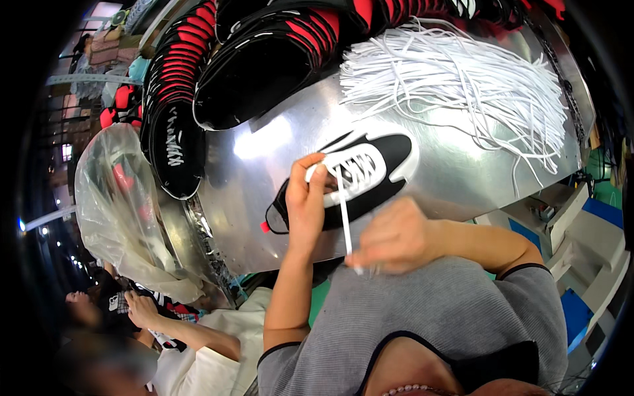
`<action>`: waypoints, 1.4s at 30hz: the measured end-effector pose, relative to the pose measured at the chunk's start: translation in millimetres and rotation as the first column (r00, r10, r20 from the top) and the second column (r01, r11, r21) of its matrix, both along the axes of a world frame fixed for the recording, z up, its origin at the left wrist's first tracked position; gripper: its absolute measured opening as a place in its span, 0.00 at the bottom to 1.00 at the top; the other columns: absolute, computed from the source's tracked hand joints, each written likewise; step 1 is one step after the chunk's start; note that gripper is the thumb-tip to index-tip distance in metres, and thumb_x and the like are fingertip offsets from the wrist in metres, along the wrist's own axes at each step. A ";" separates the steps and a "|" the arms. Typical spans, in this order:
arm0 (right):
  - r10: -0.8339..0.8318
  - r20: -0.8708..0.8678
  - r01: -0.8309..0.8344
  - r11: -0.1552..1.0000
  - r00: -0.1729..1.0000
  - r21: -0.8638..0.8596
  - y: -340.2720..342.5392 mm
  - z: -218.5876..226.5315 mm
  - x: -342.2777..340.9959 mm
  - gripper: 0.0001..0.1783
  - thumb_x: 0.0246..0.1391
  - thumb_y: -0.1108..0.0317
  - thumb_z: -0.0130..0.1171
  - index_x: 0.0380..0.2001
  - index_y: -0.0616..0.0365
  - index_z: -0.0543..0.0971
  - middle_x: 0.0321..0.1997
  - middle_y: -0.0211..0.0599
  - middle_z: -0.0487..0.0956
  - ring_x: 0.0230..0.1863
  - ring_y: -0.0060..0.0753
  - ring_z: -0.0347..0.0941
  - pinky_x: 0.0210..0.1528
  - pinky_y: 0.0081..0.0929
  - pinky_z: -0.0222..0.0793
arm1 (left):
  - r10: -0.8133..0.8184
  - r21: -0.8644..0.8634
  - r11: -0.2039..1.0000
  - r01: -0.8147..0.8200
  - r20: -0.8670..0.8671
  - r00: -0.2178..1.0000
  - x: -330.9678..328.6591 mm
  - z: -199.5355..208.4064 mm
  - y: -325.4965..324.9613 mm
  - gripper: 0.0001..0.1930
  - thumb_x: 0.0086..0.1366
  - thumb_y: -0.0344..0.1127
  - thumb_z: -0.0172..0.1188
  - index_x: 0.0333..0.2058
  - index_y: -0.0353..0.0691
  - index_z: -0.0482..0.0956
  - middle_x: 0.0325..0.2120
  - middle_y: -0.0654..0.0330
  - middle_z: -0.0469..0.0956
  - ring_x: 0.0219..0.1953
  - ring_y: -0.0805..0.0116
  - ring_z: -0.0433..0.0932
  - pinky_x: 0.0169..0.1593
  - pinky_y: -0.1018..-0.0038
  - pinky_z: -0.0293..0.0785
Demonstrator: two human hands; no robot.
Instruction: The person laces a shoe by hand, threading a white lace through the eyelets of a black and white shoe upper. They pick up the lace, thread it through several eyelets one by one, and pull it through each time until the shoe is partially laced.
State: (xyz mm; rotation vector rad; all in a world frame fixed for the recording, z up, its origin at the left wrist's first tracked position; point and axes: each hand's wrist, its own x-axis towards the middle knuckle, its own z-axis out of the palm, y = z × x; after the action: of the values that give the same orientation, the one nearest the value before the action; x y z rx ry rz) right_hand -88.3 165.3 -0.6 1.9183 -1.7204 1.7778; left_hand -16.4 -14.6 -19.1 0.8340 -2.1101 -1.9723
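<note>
Lace (345, 218) straight between shoe upper (398, 150) and right hand (393, 237)

Far left, you have a crinkled, see-through plastic bag (105, 191) bulging beside the table; below it, a co-worker's hand (140, 309). Next: curved stacks of black-and-red uppers (178, 72), nested, ribbed look. Your left hand (307, 201) is clamped, thumb and fingers, on the shoe upper at its white lacing panel. That upper lies mid-table on smooth, shiny metal (456, 181), toe angled up-right: black body, curved white overlays, small red tab (265, 227) at the heel. Lace is white, narrow, running from the panel toward you. Your right hand is motion-blurred, fingers together, pinching the lace near its end. Farther right, beyond the upper: a loose, stringy heap of white laces (456, 72).
</note>
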 end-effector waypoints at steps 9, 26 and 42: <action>-0.293 0.681 0.037 0.931 0.672 0.364 32.2 -27.9 -5.0 0.11 0.57 0.65 0.64 0.41 0.56 0.84 0.26 0.28 0.82 0.27 0.14 0.74 0.29 0.18 0.68 | -0.199 -0.372 0.900 0.226 0.109 0.974 15.3 32.2 0.6 0.25 0.70 0.33 0.56 0.61 0.35 0.60 0.43 0.45 0.80 0.43 0.61 0.81 0.50 0.69 0.74; -0.394 0.753 0.080 0.905 0.527 0.418 -21.0 -32.5 -3.5 0.09 0.57 0.65 0.63 0.32 0.61 0.82 0.21 0.27 0.75 0.25 0.14 0.64 0.27 0.20 0.63 | -0.202 -0.605 0.773 0.191 0.051 0.978 30.0 30.7 23.6 0.10 0.60 0.29 0.67 0.39 0.35 0.79 0.25 0.63 0.79 0.24 0.80 0.69 0.28 0.80 0.66; -0.428 0.576 -0.023 0.789 0.697 0.613 15.9 -16.7 2.0 0.09 0.65 0.66 0.52 0.38 0.62 0.68 0.23 0.39 0.77 0.26 0.41 0.76 0.31 0.34 0.68 | -0.113 -0.637 0.761 0.118 0.049 0.992 17.6 22.0 28.9 0.10 0.57 0.32 0.69 0.37 0.37 0.81 0.31 0.54 0.83 0.33 0.57 0.83 0.37 0.71 0.76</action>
State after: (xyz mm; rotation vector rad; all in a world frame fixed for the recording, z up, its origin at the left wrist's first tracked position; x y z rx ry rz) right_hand -86.3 181.2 -17.3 1.0389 -2.8931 2.2178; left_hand 1.1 14.3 2.9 0.5742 -2.6292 -1.1122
